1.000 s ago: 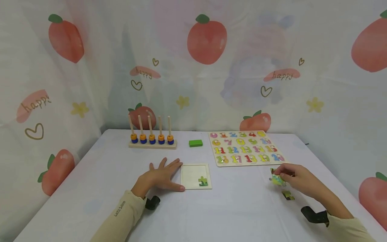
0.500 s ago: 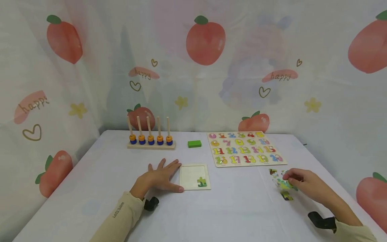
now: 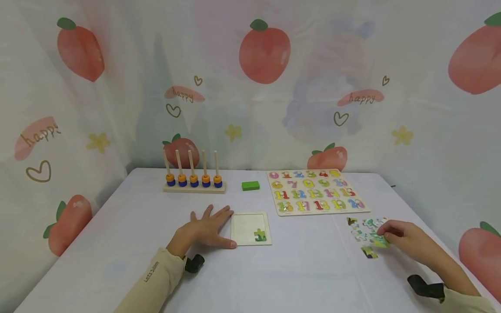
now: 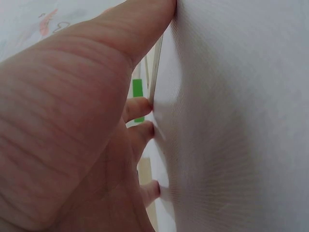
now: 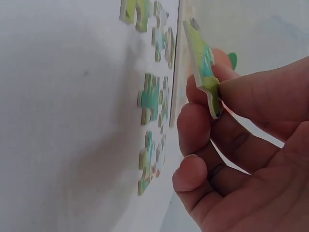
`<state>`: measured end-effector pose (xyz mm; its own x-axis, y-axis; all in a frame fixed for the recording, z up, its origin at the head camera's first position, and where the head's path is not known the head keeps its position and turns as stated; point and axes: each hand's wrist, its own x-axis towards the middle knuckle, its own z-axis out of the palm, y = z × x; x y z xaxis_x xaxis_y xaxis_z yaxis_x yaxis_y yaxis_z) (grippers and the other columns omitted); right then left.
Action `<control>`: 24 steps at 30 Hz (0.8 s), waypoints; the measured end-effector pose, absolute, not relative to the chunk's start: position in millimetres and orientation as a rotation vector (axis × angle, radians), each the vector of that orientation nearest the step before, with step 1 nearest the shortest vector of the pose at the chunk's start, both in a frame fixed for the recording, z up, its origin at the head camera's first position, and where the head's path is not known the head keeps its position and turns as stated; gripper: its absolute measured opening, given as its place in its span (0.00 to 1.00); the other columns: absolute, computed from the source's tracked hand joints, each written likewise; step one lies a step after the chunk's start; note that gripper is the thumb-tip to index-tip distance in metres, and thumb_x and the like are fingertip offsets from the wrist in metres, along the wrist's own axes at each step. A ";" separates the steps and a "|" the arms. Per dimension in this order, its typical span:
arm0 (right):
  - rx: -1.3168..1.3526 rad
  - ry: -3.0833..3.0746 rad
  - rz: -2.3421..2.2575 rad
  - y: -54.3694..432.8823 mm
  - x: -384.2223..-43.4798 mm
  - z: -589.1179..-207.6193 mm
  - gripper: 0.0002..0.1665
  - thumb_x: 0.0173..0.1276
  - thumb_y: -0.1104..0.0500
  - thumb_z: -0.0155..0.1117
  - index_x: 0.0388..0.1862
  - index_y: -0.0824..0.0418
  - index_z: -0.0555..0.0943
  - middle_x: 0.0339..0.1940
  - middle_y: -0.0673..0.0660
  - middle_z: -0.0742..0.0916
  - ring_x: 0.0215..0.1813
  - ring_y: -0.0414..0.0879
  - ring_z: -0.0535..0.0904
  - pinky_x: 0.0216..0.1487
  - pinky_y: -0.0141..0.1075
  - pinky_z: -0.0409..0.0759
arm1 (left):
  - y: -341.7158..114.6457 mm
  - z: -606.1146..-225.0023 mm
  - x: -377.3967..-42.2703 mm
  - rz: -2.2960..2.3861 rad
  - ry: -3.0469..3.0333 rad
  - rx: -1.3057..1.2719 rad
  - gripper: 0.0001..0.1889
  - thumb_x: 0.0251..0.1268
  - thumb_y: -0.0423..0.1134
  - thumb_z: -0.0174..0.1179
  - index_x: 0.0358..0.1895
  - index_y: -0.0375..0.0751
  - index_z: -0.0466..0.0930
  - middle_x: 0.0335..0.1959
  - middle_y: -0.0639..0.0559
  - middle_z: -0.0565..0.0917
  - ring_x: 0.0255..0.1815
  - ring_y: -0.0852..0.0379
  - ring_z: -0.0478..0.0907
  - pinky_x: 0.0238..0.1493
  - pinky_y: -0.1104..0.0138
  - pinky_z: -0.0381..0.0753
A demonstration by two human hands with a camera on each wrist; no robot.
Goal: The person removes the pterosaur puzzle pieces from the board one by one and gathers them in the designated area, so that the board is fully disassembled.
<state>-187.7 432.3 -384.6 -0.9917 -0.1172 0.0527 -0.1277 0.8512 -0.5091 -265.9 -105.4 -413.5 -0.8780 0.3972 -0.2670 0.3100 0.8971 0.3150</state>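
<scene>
My left hand (image 3: 206, 228) lies flat on the table with fingers spread, thumb and a fingertip at the left edge of a square wooden puzzle tray (image 3: 242, 227). One green-and-cream jigsaw piece (image 3: 260, 235) sits in the tray's lower right corner. Above the table at the right, my right hand (image 3: 409, 239) pinches a green and blue jigsaw piece (image 5: 200, 60) between thumb and fingers. Several loose jigsaw pieces (image 3: 359, 235) lie beneath and left of that hand; the right wrist view shows more of these pieces (image 5: 150, 99) flat on the cloth, apart from the held one.
A wooden number board (image 3: 318, 211) lies at the back right. Beside it is a green block (image 3: 250, 186). A bead rack (image 3: 194, 189) with upright pegs stands at the back left. A white cloth (image 3: 297, 278) covers the table, and a printed curtain (image 3: 215, 52) hangs behind.
My right hand has moved right and slightly nearer with the jigsaw piece, uncovering more loose pieces. The left hand keeps its place against the tray. The head view has shifted slightly.
</scene>
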 end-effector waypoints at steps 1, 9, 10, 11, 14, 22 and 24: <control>0.192 -3.005 0.830 434.2 -187.1 -385.3 0.09 0.77 0.72 0.58 0.44 0.65 0.85 0.47 0.60 0.88 0.43 0.42 0.77 0.40 0.30 0.80 | -105.2 -412.9 -265.7 0.378 2.734 0.524 0.57 0.60 0.71 0.72 0.88 0.54 0.55 0.90 0.54 0.50 0.87 0.31 0.37 0.72 0.20 0.34; 0.140 -3.047 0.842 442.4 -187.4 -393.3 0.07 0.76 0.71 0.60 0.44 0.66 0.86 0.45 0.60 0.87 0.44 0.49 0.76 0.38 0.31 0.77 | -105.2 -411.0 -265.3 0.392 2.732 0.514 0.57 0.60 0.70 0.73 0.87 0.54 0.56 0.89 0.53 0.51 0.87 0.31 0.37 0.72 0.20 0.33; 0.135 -3.054 0.841 442.8 -187.7 -394.1 0.07 0.76 0.71 0.61 0.44 0.66 0.86 0.46 0.61 0.87 0.45 0.51 0.76 0.38 0.31 0.77 | -105.1 -410.9 -265.2 0.397 2.732 0.515 0.57 0.60 0.69 0.73 0.87 0.53 0.56 0.89 0.53 0.51 0.87 0.31 0.37 0.72 0.20 0.34; 0.127 -3.057 0.831 443.0 -187.9 -394.4 0.07 0.76 0.71 0.61 0.44 0.65 0.86 0.46 0.60 0.87 0.45 0.51 0.76 0.38 0.31 0.77 | -105.2 -410.5 -264.9 0.399 2.733 0.518 0.56 0.59 0.69 0.73 0.87 0.53 0.57 0.89 0.53 0.51 0.87 0.31 0.37 0.72 0.20 0.34; 0.137 -3.061 0.814 445.1 -188.6 -395.8 0.07 0.76 0.71 0.61 0.44 0.65 0.86 0.45 0.60 0.87 0.45 0.52 0.75 0.38 0.32 0.76 | -105.3 -409.8 -264.6 0.404 2.730 0.518 0.56 0.60 0.69 0.73 0.87 0.53 0.57 0.89 0.53 0.51 0.87 0.31 0.37 0.72 0.20 0.34; 0.115 -3.067 0.757 447.9 -189.0 -402.6 0.04 0.74 0.69 0.65 0.43 0.64 0.86 0.40 0.55 0.85 0.42 0.51 0.74 0.37 0.35 0.72 | -106.4 -411.7 -266.9 0.391 2.723 0.518 0.57 0.59 0.71 0.72 0.88 0.55 0.56 0.90 0.54 0.50 0.87 0.31 0.37 0.72 0.20 0.33; 0.105 -3.074 0.744 447.9 -189.1 -404.9 0.03 0.74 0.69 0.66 0.43 0.64 0.86 0.39 0.55 0.84 0.42 0.51 0.75 0.37 0.35 0.74 | -106.6 -412.1 -267.2 0.390 2.722 0.521 0.57 0.59 0.71 0.72 0.88 0.55 0.56 0.90 0.54 0.50 0.87 0.31 0.37 0.71 0.20 0.33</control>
